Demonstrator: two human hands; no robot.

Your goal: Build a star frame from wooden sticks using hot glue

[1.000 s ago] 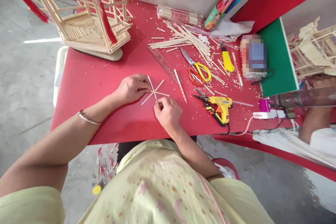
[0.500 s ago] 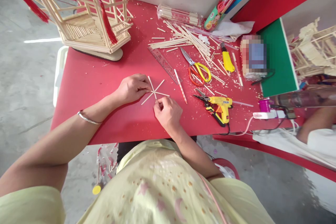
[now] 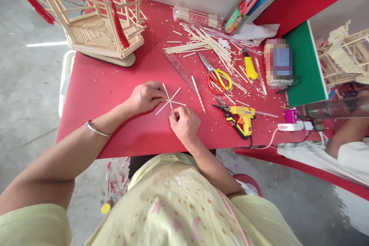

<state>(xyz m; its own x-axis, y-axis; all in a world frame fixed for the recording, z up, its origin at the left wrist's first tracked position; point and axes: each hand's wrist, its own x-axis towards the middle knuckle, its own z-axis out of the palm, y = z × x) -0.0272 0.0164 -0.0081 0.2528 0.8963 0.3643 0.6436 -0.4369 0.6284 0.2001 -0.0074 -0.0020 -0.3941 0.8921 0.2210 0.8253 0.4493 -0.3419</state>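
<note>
Thin wooden sticks crossed at their middles form a star (image 3: pixel 174 94) just above the red table. My left hand (image 3: pixel 147 96) pinches the end of one stick from the left. At the star's lower side, my right hand (image 3: pixel 184 123) has thumb and finger closed on another stick's end. Right of the star lies a patterned pencil-like stick (image 3: pixel 198 95). Beyond it are scissors (image 3: pixel 216 73) with one yellow and one red handle, and a clear ruler (image 3: pixel 180 70).
A wooden stick pavilion (image 3: pixel 98 30) with red tassels stands at the back left. Loose sticks (image 3: pixel 215 44) and crumbs are scattered at the back. To the right lie a yellow glue gun (image 3: pixel 245 117), pliers (image 3: pixel 235 125) and a yellow cutter (image 3: pixel 250 65). Another person's arm (image 3: pixel 347 134) shows far right.
My hands and the stick star stay in almost the same place. At the far right edge, part of the other person's hand has come into view.
</note>
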